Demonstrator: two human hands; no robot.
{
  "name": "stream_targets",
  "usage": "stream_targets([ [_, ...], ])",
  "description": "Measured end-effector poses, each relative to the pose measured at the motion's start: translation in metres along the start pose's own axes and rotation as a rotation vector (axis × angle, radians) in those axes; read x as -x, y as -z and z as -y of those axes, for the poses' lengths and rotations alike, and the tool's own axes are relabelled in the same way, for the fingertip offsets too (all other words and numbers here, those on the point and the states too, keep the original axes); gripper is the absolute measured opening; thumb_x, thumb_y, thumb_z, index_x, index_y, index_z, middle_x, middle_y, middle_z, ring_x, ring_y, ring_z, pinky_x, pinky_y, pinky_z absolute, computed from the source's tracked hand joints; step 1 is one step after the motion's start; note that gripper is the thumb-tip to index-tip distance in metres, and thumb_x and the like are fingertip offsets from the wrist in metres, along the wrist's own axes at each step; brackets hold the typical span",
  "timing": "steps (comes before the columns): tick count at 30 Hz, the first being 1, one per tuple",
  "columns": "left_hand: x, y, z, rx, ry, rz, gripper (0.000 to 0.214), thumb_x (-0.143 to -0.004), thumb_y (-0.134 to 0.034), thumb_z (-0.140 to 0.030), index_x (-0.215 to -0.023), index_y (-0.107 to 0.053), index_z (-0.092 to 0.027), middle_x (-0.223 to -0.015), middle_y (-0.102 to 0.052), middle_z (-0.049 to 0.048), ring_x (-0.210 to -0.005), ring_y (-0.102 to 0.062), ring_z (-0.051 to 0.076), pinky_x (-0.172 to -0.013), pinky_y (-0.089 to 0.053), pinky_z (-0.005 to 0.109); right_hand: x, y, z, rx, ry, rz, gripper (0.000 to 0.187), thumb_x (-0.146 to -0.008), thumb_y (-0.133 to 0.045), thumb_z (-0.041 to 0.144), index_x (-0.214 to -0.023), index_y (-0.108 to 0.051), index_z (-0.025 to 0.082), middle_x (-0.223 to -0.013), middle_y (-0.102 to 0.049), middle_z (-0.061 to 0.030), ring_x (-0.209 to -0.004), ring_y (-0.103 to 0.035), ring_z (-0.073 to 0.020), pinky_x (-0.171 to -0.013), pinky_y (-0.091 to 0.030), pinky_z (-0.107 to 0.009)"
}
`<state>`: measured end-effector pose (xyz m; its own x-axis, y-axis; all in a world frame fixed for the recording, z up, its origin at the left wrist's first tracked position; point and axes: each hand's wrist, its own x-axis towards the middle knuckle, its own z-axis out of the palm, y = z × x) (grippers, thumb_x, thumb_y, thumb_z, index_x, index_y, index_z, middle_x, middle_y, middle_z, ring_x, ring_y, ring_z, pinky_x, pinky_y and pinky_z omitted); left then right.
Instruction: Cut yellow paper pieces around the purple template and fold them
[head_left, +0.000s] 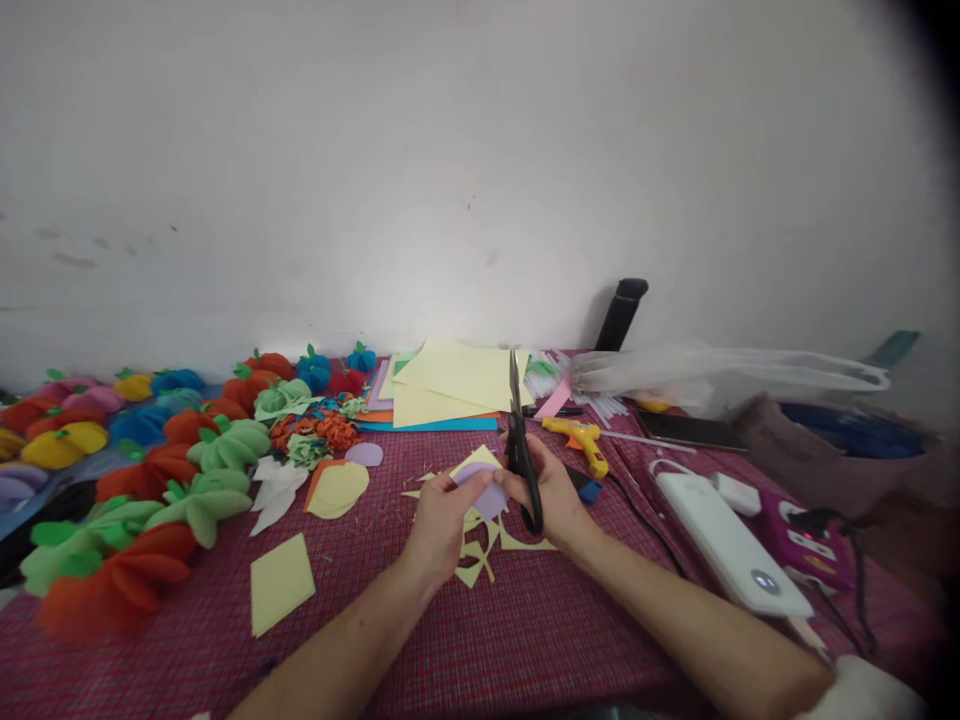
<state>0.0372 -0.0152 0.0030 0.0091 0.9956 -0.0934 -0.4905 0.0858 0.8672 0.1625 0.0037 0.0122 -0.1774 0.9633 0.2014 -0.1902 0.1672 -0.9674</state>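
Observation:
My left hand (439,518) is closed, pinching a purple rounded piece (491,500) laid against a pale yellow square (475,458). Black-handled scissors (522,462) sit in my right hand (559,492), blades pointing up and away from me. The right fingertips also touch the edge of the purple piece. Beneath both hands lie yellow offcuts (472,570) with curved cut edges. To the left are a stack of yellow squares (282,584), a pile of rounded yellow pieces (337,490) over orange ones, and a loose purple piece (364,455).
Colourful pumpkin-like shapes (229,443) crowd the left. Large yellow sheets (450,385) lie at the back by the wall. On the right are a yellow glue gun (581,440) with its cord, a white power bank (731,540), a purple power strip (810,545) and a black bottle (621,315).

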Motion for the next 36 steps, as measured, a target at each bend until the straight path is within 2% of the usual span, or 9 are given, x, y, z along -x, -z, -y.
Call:
stream_targets([
  [9,-0.001,0.003,0.000,-0.013,-0.004,-0.016,0.021,-0.062,-0.071,-0.025,-0.077,-0.068,-0.011,-0.069,-0.068,0.0048,-0.059,-0.060,0.013,-0.061,-0.045,0.025,0.002,0.000,0.007,0.019,-0.018,0.022,0.044,-0.062,-0.072,0.031,-0.096,-0.047,0.020,-0.067,-0.050,0.0052,-0.056,-0.047,-0.0093,-0.052,-0.038,-0.022],
  [12,-0.004,0.008,-0.006,0.006,0.005,-0.044,0.020,-0.062,-0.070,-0.026,-0.074,-0.067,-0.011,-0.064,-0.067,0.0044,-0.056,-0.059,0.014,-0.059,-0.045,0.026,0.000,0.011,0.013,-0.033,-0.035,0.042,0.040,-0.072,-0.062,0.038,-0.103,-0.044,0.019,-0.067,-0.057,0.0023,-0.054,-0.053,-0.0115,-0.052,-0.040,-0.024],
  [16,-0.011,0.019,-0.022,0.069,-0.002,-0.113,0.019,-0.056,-0.073,-0.022,-0.070,-0.066,-0.009,-0.064,-0.066,0.0039,-0.056,-0.058,0.012,-0.058,-0.045,0.023,-0.004,0.030,0.023,-0.062,-0.094,0.151,0.041,-0.083,-0.042,0.048,-0.108,-0.043,0.015,-0.062,-0.061,-0.0029,-0.046,-0.054,-0.0141,-0.046,-0.041,-0.026],
  [19,-0.015,0.028,-0.032,0.127,0.010,-0.121,0.021,-0.053,-0.075,-0.019,-0.070,-0.066,-0.010,-0.065,-0.066,0.0032,-0.057,-0.058,0.011,-0.057,-0.045,0.022,0.001,0.036,0.033,0.065,-0.143,0.240,0.047,-0.079,-0.053,0.037,-0.119,-0.039,0.015,-0.071,-0.063,-0.0040,-0.055,-0.056,-0.0141,-0.050,-0.042,-0.025],
  [21,-0.016,0.031,-0.037,0.166,0.004,-0.105,0.021,-0.053,-0.075,-0.019,-0.071,-0.066,-0.010,-0.067,-0.066,0.0029,-0.060,-0.058,0.011,-0.060,-0.045,0.022,0.011,0.035,0.041,0.144,-0.207,0.352,0.052,-0.079,-0.056,0.033,-0.125,-0.036,0.016,-0.075,-0.063,-0.0035,-0.061,-0.055,-0.0133,-0.054,-0.042,-0.025],
  [23,-0.015,0.031,-0.040,0.194,-0.003,-0.099,0.021,-0.054,-0.075,-0.019,-0.071,-0.067,-0.011,-0.068,-0.067,0.0027,-0.061,-0.059,0.011,-0.061,-0.045,0.022,0.026,0.033,0.045,0.181,-0.283,0.460,0.050,-0.080,-0.054,0.033,-0.125,-0.038,0.016,-0.077,-0.061,-0.0034,-0.065,-0.054,-0.0129,-0.058,-0.042,-0.026],
  [25,-0.014,0.031,-0.041,0.212,0.001,-0.093,0.022,-0.054,-0.075,-0.019,-0.072,-0.067,-0.011,-0.068,-0.067,0.0029,-0.061,-0.059,0.011,-0.061,-0.045,0.023,0.042,0.033,0.046,0.199,-0.301,0.512,0.046,-0.079,-0.056,0.033,-0.121,-0.045,0.018,-0.081,-0.058,-0.0028,-0.068,-0.052,-0.0126,-0.063,-0.041,-0.026],
  [30,-0.011,0.029,-0.044,0.264,0.010,-0.076,0.022,-0.052,-0.075,-0.019,-0.071,-0.067,-0.011,-0.067,-0.067,0.0028,-0.061,-0.059,0.012,-0.063,-0.045,0.024,0.065,0.036,0.034,0.229,-0.381,0.477,0.043,-0.078,-0.057,0.038,-0.117,-0.050,0.022,-0.076,-0.052,-0.0006,-0.067,-0.050,-0.0139,-0.061,-0.042,-0.027],
  [36,-0.008,0.028,-0.046,0.234,0.015,-0.088,0.024,-0.050,-0.076,-0.020,-0.069,-0.067,-0.010,-0.065,-0.066,0.0033,-0.058,-0.058,0.012,-0.061,-0.043,0.024,0.066,0.032,0.031,0.217,-0.420,0.480,0.045,-0.077,-0.058,0.040,-0.117,-0.050,0.022,-0.073,-0.051,0.0000,-0.063,-0.049,-0.0136,-0.058,-0.041,-0.026],
])
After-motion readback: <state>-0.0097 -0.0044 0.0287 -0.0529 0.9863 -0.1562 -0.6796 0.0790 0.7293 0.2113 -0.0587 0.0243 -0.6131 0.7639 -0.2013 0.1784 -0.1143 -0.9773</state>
